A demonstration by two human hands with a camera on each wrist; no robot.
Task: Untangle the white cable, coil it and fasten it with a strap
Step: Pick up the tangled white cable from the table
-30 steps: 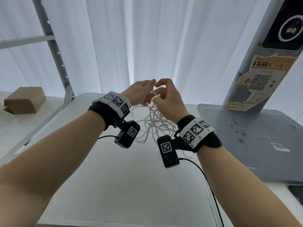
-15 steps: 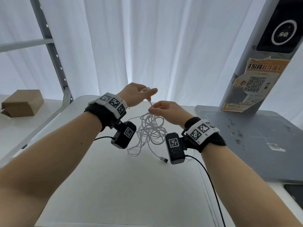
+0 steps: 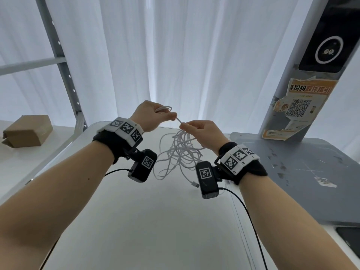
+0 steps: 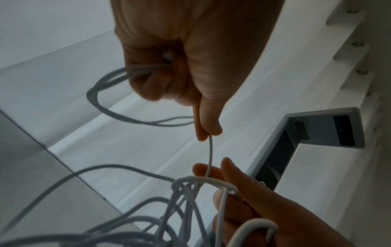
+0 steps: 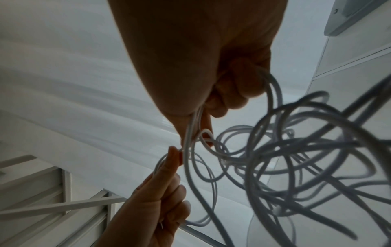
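Observation:
A white cable (image 3: 179, 151) hangs as a loose tangle between my hands, above the white table (image 3: 136, 221). My left hand (image 3: 173, 116) is raised, holds a few small loops (image 3: 164, 109) in its curled fingers and pinches the strand between thumb and forefinger (image 4: 208, 132). My right hand (image 3: 183, 125) sits just below and to the right and pinches the same strand a short way along. It also holds the top of the tangle (image 5: 296, 150) in its curled fingers. One connector end (image 3: 194, 184) dangles near the right wrist camera.
A cardboard box (image 3: 27, 131) lies on the shelf at the left by a grey metal upright (image 3: 64, 75). A grey platform (image 3: 302, 172) with a pillar bearing a QR poster (image 3: 300, 106) stands at the right. White curtains hang behind.
My hands have drawn apart: the left rose with its small loops, the right dropped. A short straight strand now runs between them, and the tangle hangs lower with a connector end showing.

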